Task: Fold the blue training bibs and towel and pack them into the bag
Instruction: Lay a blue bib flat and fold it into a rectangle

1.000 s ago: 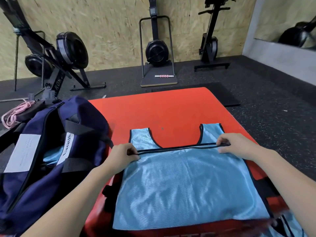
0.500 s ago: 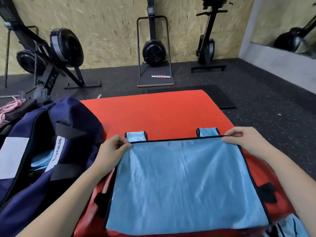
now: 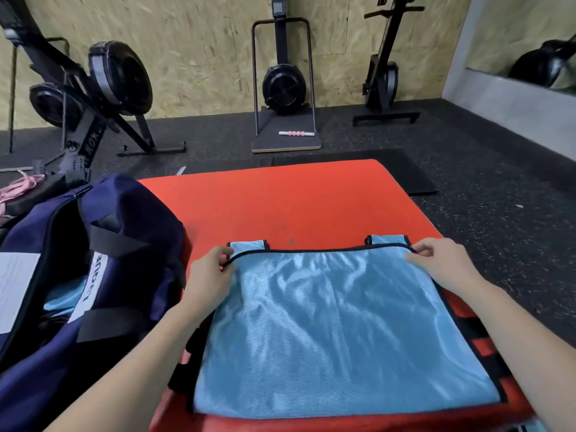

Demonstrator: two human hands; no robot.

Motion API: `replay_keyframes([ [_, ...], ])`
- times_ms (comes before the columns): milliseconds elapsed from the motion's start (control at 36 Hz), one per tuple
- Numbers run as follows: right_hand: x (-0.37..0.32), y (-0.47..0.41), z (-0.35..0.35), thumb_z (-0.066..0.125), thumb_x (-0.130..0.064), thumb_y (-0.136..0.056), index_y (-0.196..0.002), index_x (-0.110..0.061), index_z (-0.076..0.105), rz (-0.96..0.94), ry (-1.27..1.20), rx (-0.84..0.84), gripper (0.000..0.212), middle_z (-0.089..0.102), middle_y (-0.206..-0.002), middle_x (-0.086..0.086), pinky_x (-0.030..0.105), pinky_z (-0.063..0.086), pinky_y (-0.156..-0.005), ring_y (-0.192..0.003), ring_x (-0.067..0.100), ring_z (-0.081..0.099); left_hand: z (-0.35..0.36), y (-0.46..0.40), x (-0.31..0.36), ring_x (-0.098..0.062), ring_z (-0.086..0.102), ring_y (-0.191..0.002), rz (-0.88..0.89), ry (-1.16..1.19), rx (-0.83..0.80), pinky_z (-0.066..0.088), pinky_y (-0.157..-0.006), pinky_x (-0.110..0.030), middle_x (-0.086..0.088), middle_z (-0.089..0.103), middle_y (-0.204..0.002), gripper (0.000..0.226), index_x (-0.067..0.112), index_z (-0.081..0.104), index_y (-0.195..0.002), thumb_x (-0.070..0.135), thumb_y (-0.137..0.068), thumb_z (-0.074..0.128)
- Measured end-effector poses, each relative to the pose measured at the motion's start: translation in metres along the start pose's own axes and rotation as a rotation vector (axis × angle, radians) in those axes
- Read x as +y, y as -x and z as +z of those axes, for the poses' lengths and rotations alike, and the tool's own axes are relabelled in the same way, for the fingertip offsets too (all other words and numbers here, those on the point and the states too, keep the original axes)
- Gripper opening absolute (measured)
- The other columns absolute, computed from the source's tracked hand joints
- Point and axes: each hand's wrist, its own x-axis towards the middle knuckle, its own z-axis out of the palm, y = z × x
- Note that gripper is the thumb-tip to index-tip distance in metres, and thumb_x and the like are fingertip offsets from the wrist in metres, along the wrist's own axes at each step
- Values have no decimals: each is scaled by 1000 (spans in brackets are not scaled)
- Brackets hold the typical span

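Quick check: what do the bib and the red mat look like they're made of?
Bib: thin, glossy synthetic knit, probably polyester; it shows fine ribbing, sheen streaks, soft ripples and black edge binding. Mat: matte red cover, perhaps vinyl or coated fabric over padding; smooth, rounded corner.

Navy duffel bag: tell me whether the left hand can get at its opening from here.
Probably yes. The navy duffel bag sits directly beside the left hand, unzipped, nothing between; the hand must first release the blue bib edge it pinches.

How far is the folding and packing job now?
Done: light blue fabric already lies in the open bag. In hand: left hand and right hand hold one bib, folded once, on the red mat. Left: finish folding, pack it. No towel is identifiable.
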Motion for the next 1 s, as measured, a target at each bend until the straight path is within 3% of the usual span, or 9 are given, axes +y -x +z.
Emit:
replay_keyframes([
  [111,1,1,-8,79,-29,-83,-87,-18,75,9,-57,41,12,69,-83,-2,30,42,-79,-89,18,63,-6,1,2,-3,57,-77,20,43,69,36,-64,-10,7,66,-93,20,22,70,-110,17,-92,65],
  [250,-18,-10,-10,77,-27,-86,-104,-14,74,21,-184,213,23,68,-92,0,28,41,-83,-94,19,62,-11,-13,19,3,58,-76,1,138,182,37,-64,0,5,68,-96,23,18,68,-116,20,-93,66],
  [361,-19,-14,5,72,-41,-89,-133,-10,60,43,-97,142,56,67,-124,8,35,45,-100,-116,24,61,-3,-16,17,-21,63,-109,-15,77,42,44,-91,-28,-5,67,-124,47,19,56,-137,30,-93,66],
  [444,-18,-6,13,67,-48,-91,-142,-11,50,-4,53,132,66,59,-138,9,44,43,-106,-126,28,56,4,-5,21,-29,54,-122,28,-251,8,36,-100,-43,-2,63,-131,49,25,49,-142,34,-95,60],
  [583,-27,32,21,61,-49,-94,-137,-15,54,-162,200,49,55,59,-136,5,46,41,-107,-127,26,53,12,30,39,-24,51,-127,216,-356,23,30,-100,-41,4,59,-136,43,23,54,-138,34,-97,57],
  [722,-32,90,40,55,-55,-95,-142,-18,49,-331,288,-106,60,47,-148,-1,32,26,-114,-139,16,38,27,84,49,-18,40,-140,358,-305,-129,28,-111,-40,0,49,-148,48,22,50,-141,45,-99,49],
  [806,-27,118,54,40,-70,-93,-148,-23,42,-380,384,-172,72,36,-156,-3,29,16,-118,-146,12,27,36,112,43,-21,24,-148,339,-378,-239,19,-118,-42,-5,32,-158,60,26,40,-148,60,-98,36],
  [917,4,136,58,-17,-94,-62,-157,-34,20,-360,527,-196,118,13,-165,-6,40,2,-125,-153,14,5,28,129,16,-31,20,-148,283,-535,-230,17,-119,-46,-13,25,-159,99,29,32,-151,83,-75,-1],
  [1000,27,134,41,-5,-90,-74,-159,-29,16,-322,530,-160,107,10,-167,-3,36,4,-125,-153,15,3,14,133,-4,-26,12,-150,271,-541,-230,11,-121,-38,-10,19,-162,99,28,22,-155,80,-76,-4],
])
